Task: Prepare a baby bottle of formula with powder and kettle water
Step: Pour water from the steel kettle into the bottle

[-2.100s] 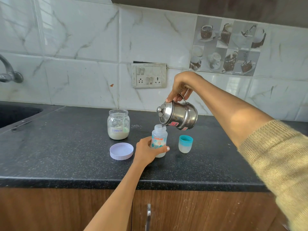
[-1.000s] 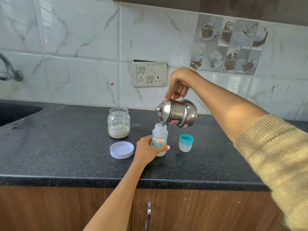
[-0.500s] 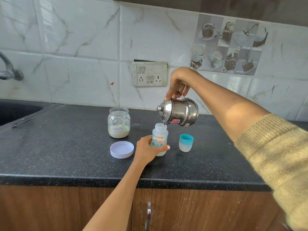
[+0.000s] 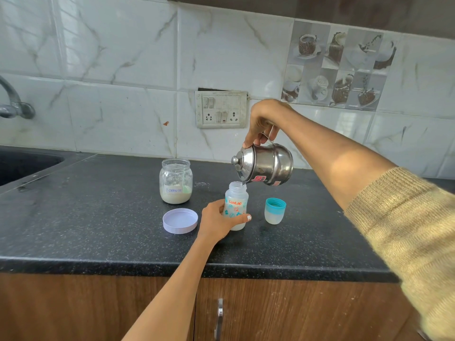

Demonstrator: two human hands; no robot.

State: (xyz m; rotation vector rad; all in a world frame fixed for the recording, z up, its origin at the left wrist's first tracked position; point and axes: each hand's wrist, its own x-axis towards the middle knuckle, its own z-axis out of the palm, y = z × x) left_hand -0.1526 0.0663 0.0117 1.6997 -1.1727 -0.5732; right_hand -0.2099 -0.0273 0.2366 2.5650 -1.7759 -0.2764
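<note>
Since the earlier frames the steel kettle (image 4: 264,166) has barely moved, spout over the open baby bottle (image 4: 235,205) mouth. Bottle upright at countertop (image 4: 86,217) centre. Left hand (image 4: 216,221) clasps it from 9 o'clock; right hand (image 4: 264,121) grips the kettle handle at 12 o'clock.

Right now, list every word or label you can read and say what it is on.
"Formula": handwritten label on the glass jar.
"LuvLap": orange print on the baby bottle.
Red stickers on the steel kettle: too blurred to read.
Switchboard: no readable text.
</note>
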